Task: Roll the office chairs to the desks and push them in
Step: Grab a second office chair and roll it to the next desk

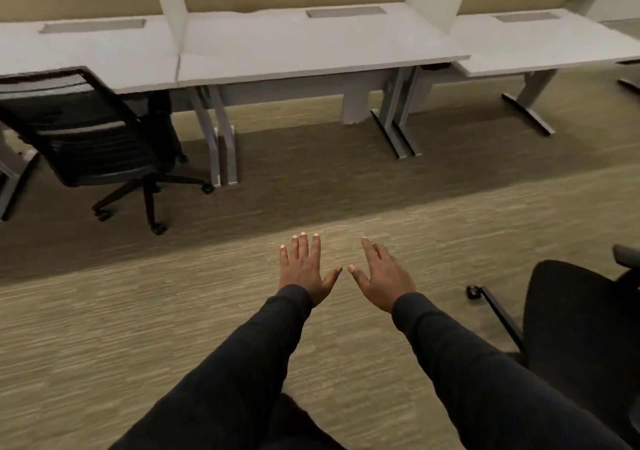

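A black mesh-back office chair [93, 130] stands pushed partly under the left white desk [86, 58]. A second black chair [581, 325] sits on the carpet at the right edge, away from the desks, only its seat, an armrest and one wheeled leg showing. The middle desk [311, 47] and the right desk [540, 47] have no chair in front of them. My left hand [304, 269] and my right hand [384, 276] are stretched out flat over the floor, palms down, fingers apart, holding nothing. Both hands are clear of the chairs.
White divider panels [173, 9] stand between the desks, with a tan partition behind. Grey metal desk legs [221, 144] and feet [398, 134] reach out onto the carpet. Open carpet lies between me and the desks.
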Demonstrator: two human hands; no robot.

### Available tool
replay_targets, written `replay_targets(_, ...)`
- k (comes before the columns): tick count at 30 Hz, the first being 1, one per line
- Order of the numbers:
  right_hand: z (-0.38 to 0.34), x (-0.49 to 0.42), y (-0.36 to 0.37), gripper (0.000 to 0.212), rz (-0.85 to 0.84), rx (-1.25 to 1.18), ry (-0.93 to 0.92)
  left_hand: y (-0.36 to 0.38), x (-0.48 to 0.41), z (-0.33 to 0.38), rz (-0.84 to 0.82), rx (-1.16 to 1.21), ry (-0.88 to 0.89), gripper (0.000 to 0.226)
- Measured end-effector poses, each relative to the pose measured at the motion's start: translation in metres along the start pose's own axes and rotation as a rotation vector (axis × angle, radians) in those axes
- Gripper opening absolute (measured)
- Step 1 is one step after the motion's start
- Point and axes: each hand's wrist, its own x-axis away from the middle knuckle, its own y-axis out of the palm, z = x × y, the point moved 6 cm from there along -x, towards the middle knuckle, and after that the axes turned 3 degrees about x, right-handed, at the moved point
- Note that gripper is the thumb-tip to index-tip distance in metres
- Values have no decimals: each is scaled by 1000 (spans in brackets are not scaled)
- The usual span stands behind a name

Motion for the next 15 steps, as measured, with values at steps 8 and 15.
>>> replay_targets(8, 130, 18, -35, 75, -2, -39, 79, 53, -36, 146, -79, -52, 100, 91)
replay_targets(15, 245, -9, -78, 74, -25, 18, 96, 98, -94, 264, -124, -24, 147, 91)
